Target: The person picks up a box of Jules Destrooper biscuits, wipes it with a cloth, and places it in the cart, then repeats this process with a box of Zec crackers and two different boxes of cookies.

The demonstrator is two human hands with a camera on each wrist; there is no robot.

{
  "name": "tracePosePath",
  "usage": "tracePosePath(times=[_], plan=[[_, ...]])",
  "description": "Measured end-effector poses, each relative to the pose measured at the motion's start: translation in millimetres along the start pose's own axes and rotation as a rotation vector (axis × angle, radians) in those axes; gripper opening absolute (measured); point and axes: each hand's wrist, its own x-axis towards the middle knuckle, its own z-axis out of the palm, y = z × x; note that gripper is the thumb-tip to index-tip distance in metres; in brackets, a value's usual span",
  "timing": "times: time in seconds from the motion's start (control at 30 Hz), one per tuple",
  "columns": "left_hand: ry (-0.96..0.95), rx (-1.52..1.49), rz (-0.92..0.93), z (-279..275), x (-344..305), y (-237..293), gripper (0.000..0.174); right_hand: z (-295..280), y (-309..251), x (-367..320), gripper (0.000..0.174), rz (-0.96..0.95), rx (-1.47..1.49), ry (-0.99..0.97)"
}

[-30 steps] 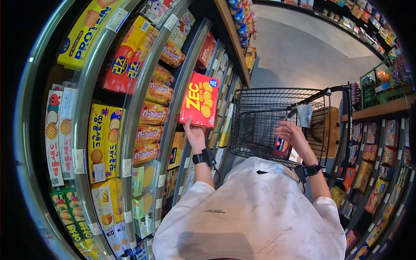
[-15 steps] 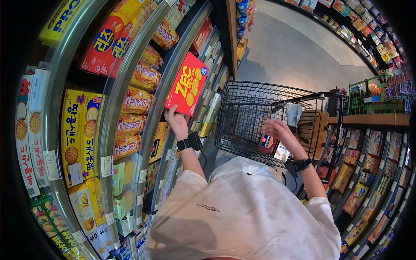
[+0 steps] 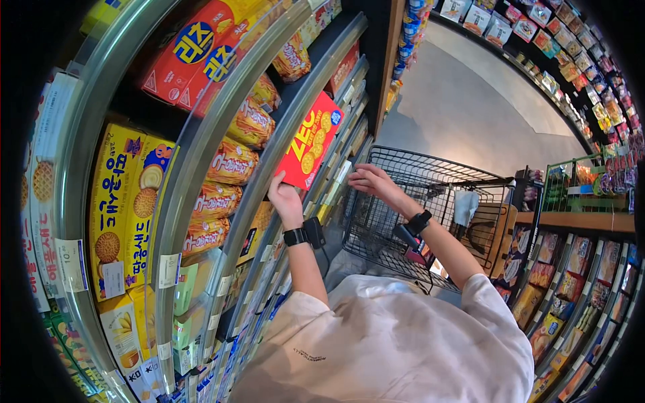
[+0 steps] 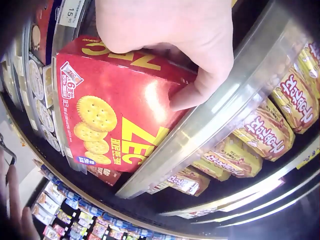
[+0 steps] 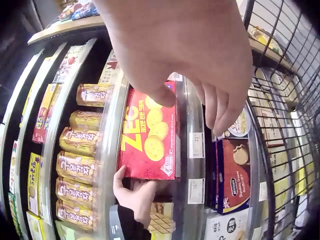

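A red cracker box (image 3: pixel 309 149) with yellow ZEC lettering leans out at the front of the left shelf. My left hand (image 3: pixel 287 203) grips its lower end, and in the left wrist view the thumb (image 4: pixel 192 96) lies over the printed front. The other fingers are partly hidden behind the box. My right hand (image 3: pixel 380 186) reaches in from the cart side, holding nothing, its fingers fairly straight. In the right wrist view this hand (image 5: pixel 185 50) overlaps the top of the box.
Orange-yellow snack packs (image 3: pixel 216 201) fill the row left of the box, beside yellow cookie boxes (image 3: pixel 124 208). A black wire shopping cart (image 3: pixel 437 156) stands to the right, with a dark package inside. Further right is another stocked shelf (image 3: pixel 584 220).
My right hand has swung left from over the cart toward the cracker box. The left hand keeps its grip on the box at the shelf while the head view shifts.
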Motion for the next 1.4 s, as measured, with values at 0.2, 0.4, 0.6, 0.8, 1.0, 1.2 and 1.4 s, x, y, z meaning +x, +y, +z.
tracePosePath(times=[0.2,0.4,0.6,0.8,1.0,1.2,1.4], plan=[[0.019,-0.080,0.026,-11.2,5.4,-4.5,0.030,34.3,4.3,45.4,0.078,-0.165,-0.010,-0.003],[0.028,-0.049,0.019,-10.4,4.1,-6.9,0.028,60.0,7.9,66.3,0.086,-0.228,0.095,-0.048],[0.064,-0.032,0.048,5.5,4.2,-2.2,0.026,67.6,7.7,75.1,0.082,-0.251,0.115,-0.010],[0.006,0.051,0.029,-1.0,11.4,-2.5,0.030,75.2,-0.7,73.4,0.078,-0.296,0.185,-0.037],[0.021,0.374,-0.031,19.5,5.8,9.3,0.046,77.9,0.2,85.0,0.079,-0.351,0.144,-0.046],[-0.062,0.706,0.140,8.2,7.5,6.8,0.055,85.1,8.5,104.8,0.083,-0.281,-0.072,0.035],[-0.050,0.768,0.276,5.8,13.0,-2.2,0.047,76.8,16.0,104.7,0.070,-0.238,-0.014,0.033]])
